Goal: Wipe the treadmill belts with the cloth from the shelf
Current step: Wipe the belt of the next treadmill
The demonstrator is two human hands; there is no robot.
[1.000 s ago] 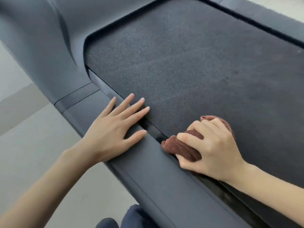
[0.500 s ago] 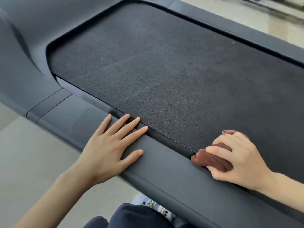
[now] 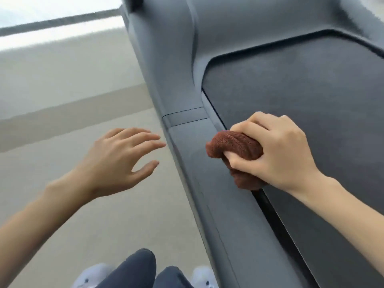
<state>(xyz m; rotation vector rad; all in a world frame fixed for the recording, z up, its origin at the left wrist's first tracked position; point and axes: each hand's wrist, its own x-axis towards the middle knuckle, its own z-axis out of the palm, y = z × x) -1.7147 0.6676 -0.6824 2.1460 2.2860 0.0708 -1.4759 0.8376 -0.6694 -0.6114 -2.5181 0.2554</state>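
Observation:
The dark textured treadmill belt [image 3: 311,100] fills the right of the view. Its grey side rail [image 3: 207,183] runs diagonally from the upper middle to the bottom right. My right hand [image 3: 278,152] is closed on a bunched brown cloth [image 3: 232,146], which rests on the rail at the belt's near edge. My left hand [image 3: 122,161] hovers over the floor left of the rail, fingers spread, holding nothing and touching nothing.
The grey front housing of the treadmill [image 3: 176,48] rises at the top. A beige floor [image 3: 62,100] lies on the left. My knees in dark trousers [image 3: 141,269] and white shoes [image 3: 91,275] show at the bottom edge.
My left hand has lifted off the side rail and now floats over the floor. My right hand with the cloth has shifted onto the rail. The view has swung round.

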